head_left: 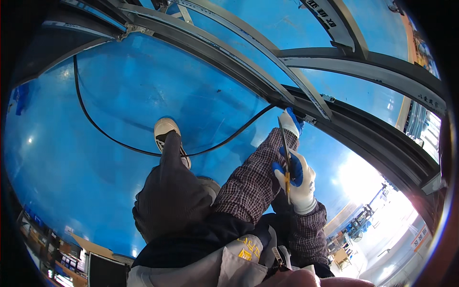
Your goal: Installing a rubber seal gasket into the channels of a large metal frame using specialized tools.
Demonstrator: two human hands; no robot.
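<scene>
My left hand (290, 122), in a white glove with a blue palm, is at the inner edge of a dark metal frame (210, 51). Its fingers look curled, and whatever they grip is hidden. Just left of it, a long black rubber strip (245, 126) meets the frame, sagging in a wide loop past my feet. My right hand (302, 184), gloved the same way, is closer to my body. It is closed around a long slim tool (286, 158) with a dark, narrow blade and a yellowish lower part. The blade points up, passing in front of my left wrist.
Grey bars (306, 91) cross the frame's far side. A dark panel (52, 45) stands at the upper left. My shoe (166, 126) is on the glossy blue floor (86, 167), by the strip. Shelves and boxes (57, 258) are at the lower left.
</scene>
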